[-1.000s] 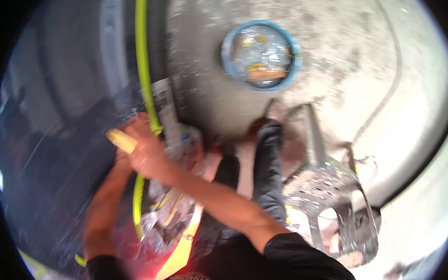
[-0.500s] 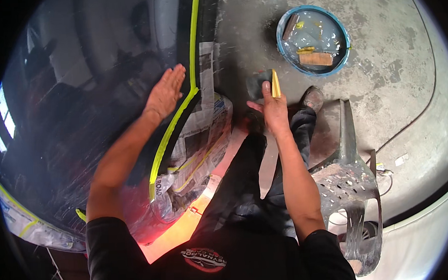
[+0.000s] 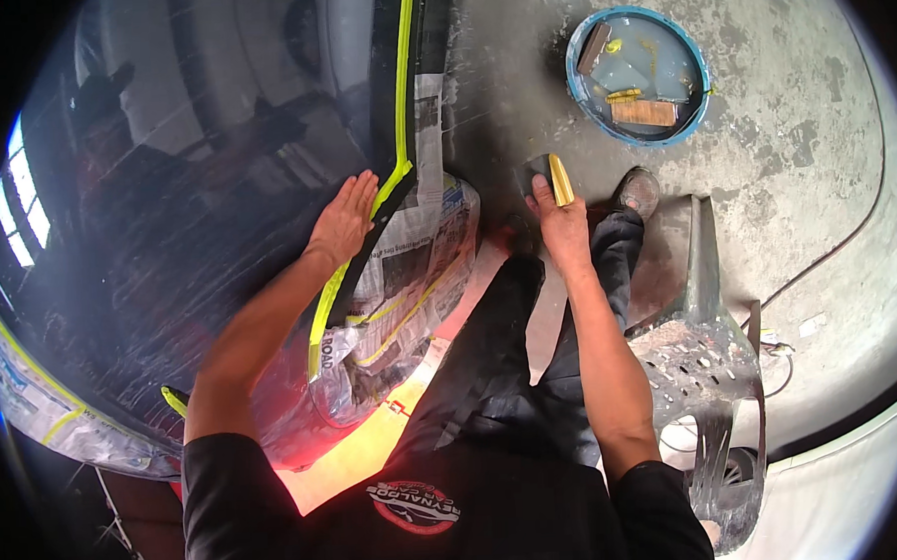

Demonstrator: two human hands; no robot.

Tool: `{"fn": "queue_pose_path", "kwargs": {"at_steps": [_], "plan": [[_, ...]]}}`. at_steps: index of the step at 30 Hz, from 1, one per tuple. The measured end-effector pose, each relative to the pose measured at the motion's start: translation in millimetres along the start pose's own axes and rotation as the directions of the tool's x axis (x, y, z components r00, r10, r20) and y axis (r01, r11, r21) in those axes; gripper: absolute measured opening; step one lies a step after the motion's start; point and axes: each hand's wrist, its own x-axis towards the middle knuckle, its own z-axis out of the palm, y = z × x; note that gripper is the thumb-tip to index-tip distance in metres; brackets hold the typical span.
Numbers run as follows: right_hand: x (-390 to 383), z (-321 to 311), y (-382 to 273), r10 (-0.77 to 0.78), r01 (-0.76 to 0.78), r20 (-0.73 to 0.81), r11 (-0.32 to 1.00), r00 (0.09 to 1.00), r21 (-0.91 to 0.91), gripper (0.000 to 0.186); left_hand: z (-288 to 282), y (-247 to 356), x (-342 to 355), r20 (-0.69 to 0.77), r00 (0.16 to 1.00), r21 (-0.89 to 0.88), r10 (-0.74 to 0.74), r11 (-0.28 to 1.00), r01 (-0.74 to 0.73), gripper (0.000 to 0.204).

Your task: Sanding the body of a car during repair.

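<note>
The left hand (image 3: 344, 222) is laid flat on a dark, glossy car panel (image 3: 216, 230), with its palm turned down, its fingers held straight and close together, and nothing grasped. Its fingertips are set right beside a band of yellow-green tape (image 3: 406, 82); whether the tape is touched cannot be told. Along the other side of the tape, crumpled newspaper (image 3: 393, 267) is fixed over the neighbouring part, and it is crossed by more thin yellow strips. By the right hand (image 3: 565, 233), a folded yellow sheet (image 3: 561, 180) is gripped, with the thumb pressed along its side; it is held above the floor (image 3: 793, 145), well apart from the panel. A dark flat piece (image 3: 534, 169) is seen beside the thumb, but how it is held cannot be made out. Farther ahead, a round blue tub (image 3: 707, 69) of cloudy water is placed on the stained floor; in it a light brown block (image 3: 644, 112), a dark brown block (image 3: 594, 48) and bits of yellow are seen. To the right of the dark trousers (image 3: 492, 348), a worn, paint-spotted chair (image 3: 707, 359) is seen, and beyond it a thin cable (image 3: 808, 271) is stretched in a curve.
</note>
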Motion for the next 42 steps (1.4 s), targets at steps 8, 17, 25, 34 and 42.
{"fn": "queue_pose_path", "kwargs": {"at_steps": [8,17,25,34,42], "plan": [[-18.5,-10.7,-0.7,-0.094,0.096,0.017,0.983,0.995,-0.158,0.046,3.0,-2.7,60.7,0.045,0.999,0.093,-0.021,0.996,0.017,0.072],[-28.2,-16.4,4.4,-0.099,0.095,-0.007,0.97,0.995,-0.223,0.047,1.5,0.4,25.9,0.051,0.998,-0.004,0.027,1.0,-0.027,0.076],[-21.5,-23.5,10.2,-0.041,0.032,-0.02,0.945,0.999,-0.326,0.045,4.3,-2.2,33.8,0.035,0.999,0.015,0.0,1.0,-0.001,0.077],[-26.9,-7.7,-24.1,0.156,-0.127,0.053,0.926,0.986,-0.355,0.057,-39.4,-40.1,-167.3,-0.236,0.963,-0.377,-0.13,0.926,0.033,0.064],[-6.4,86.9,-60.9,0.109,-0.098,0.054,0.979,0.993,-0.177,0.056,-136.1,-209.0,-439.6,-0.567,0.438,-0.314,-0.698,0.674,0.668,0.049]]}}
